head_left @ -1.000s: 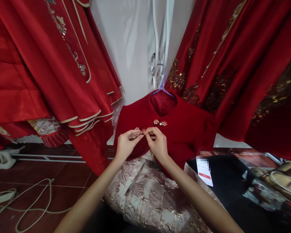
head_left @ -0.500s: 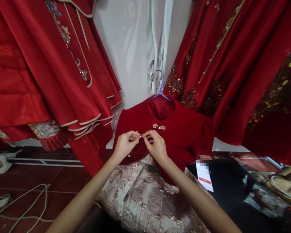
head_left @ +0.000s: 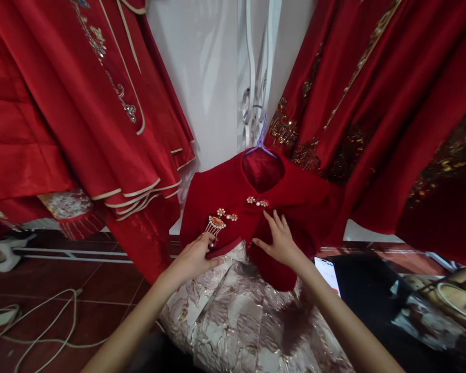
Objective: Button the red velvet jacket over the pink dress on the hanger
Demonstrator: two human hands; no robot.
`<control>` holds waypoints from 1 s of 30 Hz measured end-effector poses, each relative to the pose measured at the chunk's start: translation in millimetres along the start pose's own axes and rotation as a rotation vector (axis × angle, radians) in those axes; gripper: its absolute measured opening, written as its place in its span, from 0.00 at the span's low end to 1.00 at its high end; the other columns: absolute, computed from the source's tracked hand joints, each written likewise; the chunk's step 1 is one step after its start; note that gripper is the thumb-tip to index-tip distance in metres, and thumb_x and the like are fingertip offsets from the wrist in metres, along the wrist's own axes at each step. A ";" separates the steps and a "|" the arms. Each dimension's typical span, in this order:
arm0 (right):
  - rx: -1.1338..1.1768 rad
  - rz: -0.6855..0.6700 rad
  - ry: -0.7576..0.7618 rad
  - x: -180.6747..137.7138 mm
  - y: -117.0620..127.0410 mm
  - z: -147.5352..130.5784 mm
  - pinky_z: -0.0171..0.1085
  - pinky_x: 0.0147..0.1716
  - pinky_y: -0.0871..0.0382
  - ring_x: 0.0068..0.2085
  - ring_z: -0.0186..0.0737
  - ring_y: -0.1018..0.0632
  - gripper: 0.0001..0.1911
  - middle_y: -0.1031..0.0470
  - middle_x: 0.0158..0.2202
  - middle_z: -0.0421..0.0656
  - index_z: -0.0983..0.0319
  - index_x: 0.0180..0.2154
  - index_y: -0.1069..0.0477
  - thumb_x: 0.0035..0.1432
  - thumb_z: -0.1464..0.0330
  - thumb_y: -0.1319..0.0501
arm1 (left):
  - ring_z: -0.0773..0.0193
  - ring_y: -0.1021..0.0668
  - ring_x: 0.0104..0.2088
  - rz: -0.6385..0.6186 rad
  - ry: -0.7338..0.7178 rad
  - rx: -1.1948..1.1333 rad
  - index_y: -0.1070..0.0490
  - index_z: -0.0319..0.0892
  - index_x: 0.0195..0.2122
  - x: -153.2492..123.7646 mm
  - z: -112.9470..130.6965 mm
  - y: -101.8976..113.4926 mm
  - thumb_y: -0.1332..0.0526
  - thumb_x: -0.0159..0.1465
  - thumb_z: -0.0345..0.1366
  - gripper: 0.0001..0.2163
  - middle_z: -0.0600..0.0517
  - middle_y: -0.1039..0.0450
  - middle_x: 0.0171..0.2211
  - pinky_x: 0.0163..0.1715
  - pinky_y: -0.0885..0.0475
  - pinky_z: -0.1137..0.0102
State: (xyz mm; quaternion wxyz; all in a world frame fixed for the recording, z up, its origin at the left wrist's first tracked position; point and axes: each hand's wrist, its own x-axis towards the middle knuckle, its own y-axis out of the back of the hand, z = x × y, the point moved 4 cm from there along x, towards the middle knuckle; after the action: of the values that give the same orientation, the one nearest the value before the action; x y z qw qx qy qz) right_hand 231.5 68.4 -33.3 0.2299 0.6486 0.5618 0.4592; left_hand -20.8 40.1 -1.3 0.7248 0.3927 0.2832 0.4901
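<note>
A short red jacket (head_left: pixel 303 191) hangs on a purple hanger (head_left: pixel 261 140). Near its neckline an upper beaded clasp (head_left: pixel 257 202) joins the front edges. Below and to the left, the lower clasp (head_left: pixel 227 215) also looks fastened, with a fan-shaped tassel pendant (head_left: pixel 216 223) beside it. My left hand (head_left: pixel 196 259) is at the jacket's lower left edge, fingertips by the tassels and thumb apart. Fingers spread, my right hand (head_left: pixel 279 241) rests against the jacket's front, below the upper clasp. Neither hand visibly grips anything.
Pale brocade fabric (head_left: pixel 241 321) spreads below the jacket. Long red garments (head_left: pixel 112 140) hang on the left, more red gowns (head_left: pixel 365 155) on the right. A lit phone (head_left: pixel 328 274) lies on a black surface at right. White cables (head_left: pixel 46 336) loop over the tiled floor.
My hands have parted from their pinch at the lower clasp; the left moved down and left, the right moved right. The lower clasp and fan pendant are now uncovered. The view shifted slightly.
</note>
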 end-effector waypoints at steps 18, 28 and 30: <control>0.340 0.063 0.126 -34.5 3.8 -32.0 0.42 0.42 0.30 0.40 0.42 0.26 0.10 0.28 0.39 0.45 0.59 0.42 0.30 0.58 0.66 0.43 | 0.65 0.25 0.27 0.118 0.041 -0.170 0.37 0.43 0.34 1.7 0.4 13.1 0.34 0.49 0.37 0.14 0.54 0.28 0.29 0.28 0.31 0.71; 0.559 0.042 -0.004 -39.0 -29.3 -29.7 0.34 0.29 0.31 0.28 0.34 0.29 0.10 0.33 0.30 0.38 0.60 0.35 0.38 0.48 0.71 0.40 | 0.63 0.21 0.29 -0.006 0.003 -0.364 0.27 0.41 0.29 7.2 -9.7 4.5 0.36 0.49 0.30 0.05 0.52 0.23 0.25 0.30 0.26 0.70; 0.586 -0.009 -0.058 -37.5 -27.7 -28.3 0.33 0.27 0.32 0.26 0.33 0.29 0.11 0.32 0.28 0.37 0.60 0.34 0.36 0.46 0.72 0.39 | 0.63 0.20 0.29 -0.022 -0.013 -0.391 0.25 0.41 0.30 8.9 -10.3 1.3 0.37 0.49 0.30 0.06 0.52 0.22 0.26 0.32 0.25 0.70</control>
State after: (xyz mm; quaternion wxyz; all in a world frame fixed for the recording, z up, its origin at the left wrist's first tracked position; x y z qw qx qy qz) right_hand 195.0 34.3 -55.2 0.0507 0.6977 0.6666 0.2576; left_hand -26.4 51.7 -5.9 0.7944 0.2445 0.1823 0.5252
